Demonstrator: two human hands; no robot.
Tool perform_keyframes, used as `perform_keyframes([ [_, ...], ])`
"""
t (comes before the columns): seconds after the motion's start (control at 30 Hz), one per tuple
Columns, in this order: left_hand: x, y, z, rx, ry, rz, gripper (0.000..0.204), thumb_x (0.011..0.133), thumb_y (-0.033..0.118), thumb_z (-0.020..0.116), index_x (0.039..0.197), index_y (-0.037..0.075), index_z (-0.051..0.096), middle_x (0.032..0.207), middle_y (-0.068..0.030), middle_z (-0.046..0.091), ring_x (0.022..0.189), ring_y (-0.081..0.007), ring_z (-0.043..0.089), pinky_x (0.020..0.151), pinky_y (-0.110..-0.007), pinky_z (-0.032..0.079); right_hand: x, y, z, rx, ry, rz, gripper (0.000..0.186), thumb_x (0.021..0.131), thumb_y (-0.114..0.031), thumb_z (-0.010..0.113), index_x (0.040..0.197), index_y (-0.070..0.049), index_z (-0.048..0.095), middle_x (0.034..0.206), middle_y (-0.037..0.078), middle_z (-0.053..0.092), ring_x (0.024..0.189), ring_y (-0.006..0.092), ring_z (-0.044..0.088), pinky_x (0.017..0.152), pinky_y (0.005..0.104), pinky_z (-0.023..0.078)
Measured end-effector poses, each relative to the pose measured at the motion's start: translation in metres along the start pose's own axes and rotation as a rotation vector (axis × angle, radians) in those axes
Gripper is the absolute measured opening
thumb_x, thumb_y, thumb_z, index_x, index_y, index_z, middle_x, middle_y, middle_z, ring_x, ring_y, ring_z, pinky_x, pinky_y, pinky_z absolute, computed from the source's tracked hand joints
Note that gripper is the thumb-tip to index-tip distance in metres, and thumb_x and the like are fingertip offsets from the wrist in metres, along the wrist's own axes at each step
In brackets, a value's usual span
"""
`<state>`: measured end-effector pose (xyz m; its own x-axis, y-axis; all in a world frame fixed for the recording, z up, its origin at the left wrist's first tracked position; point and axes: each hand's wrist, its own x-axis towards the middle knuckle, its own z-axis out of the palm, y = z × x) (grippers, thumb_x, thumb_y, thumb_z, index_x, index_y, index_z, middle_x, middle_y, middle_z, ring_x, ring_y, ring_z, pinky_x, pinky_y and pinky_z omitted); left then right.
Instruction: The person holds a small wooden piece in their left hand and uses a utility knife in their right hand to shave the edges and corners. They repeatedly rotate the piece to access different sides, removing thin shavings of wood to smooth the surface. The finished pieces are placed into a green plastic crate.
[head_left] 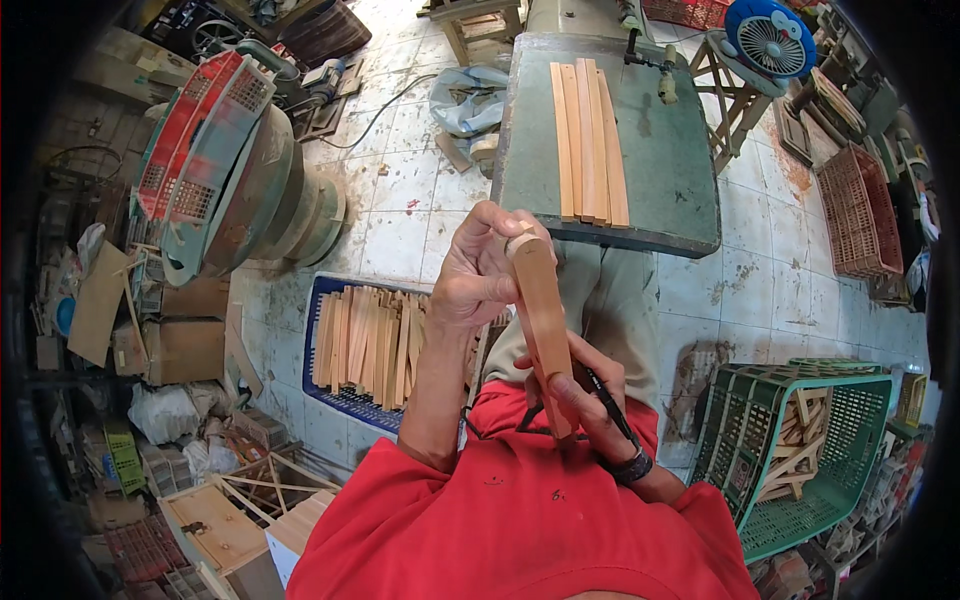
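Head view: left hand (478,268) pinches wooden piece (541,312) beyond right hand (594,428), whose split grip on it and black pen (611,405) could lose either.

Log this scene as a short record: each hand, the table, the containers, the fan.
Left hand: gripping the upper end of the held wood
Right hand: gripping its lower part, with a black pen also in hand
Table: green top bearing long wooden strips side by side
Blue basket: at the person's left, with many wooden strips inside
Green crate: at the person's right, with loose wood pieces
Fan: blue, beyond the table's right side
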<state>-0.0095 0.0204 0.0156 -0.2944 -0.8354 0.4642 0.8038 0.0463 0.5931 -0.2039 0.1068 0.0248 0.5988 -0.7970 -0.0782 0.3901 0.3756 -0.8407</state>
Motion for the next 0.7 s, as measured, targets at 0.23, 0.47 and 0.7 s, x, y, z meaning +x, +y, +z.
perform_keyframes([
  [0.23,0.0,-0.001,0.004,-0.047,0.026,-0.004,0.052,0.076,0.003,0.079,0.119,0.014,0.052,0.102,-0.0138,0.056,0.094,-0.0237,0.057,0.076,-0.033,0.052,0.0,-0.001,0.0,-0.039,-0.005,-0.007,0.055,0.095,-0.012,0.054,0.145,0.003,0.035,0.111,0.014,0.063,0.082,0.015,0.06,0.077,0.0281,0.049],
  [0.47,0.001,-0.003,0.006,-0.069,0.077,-0.008,0.056,0.075,0.005,0.079,0.122,0.014,0.051,0.101,-0.0141,0.056,0.094,-0.0237,0.056,0.075,-0.033,0.051,0.001,0.002,0.0,-0.001,0.01,-0.011,0.055,0.096,-0.012,0.053,0.145,0.004,0.034,0.112,0.014,0.063,0.081,0.0147,0.059,0.076,0.028,0.049],
  [0.7,0.0,-0.004,-0.006,-0.033,-0.011,0.005,0.052,0.082,0.003,0.072,0.127,0.017,0.049,0.102,-0.017,0.051,0.089,-0.0281,0.054,0.065,-0.05,0.064,0.003,0.002,0.003,0.011,0.026,-0.014,0.054,0.095,-0.011,0.053,0.144,0.004,0.035,0.111,0.014,0.063,0.08,0.0144,0.059,0.076,0.0277,0.049],
])
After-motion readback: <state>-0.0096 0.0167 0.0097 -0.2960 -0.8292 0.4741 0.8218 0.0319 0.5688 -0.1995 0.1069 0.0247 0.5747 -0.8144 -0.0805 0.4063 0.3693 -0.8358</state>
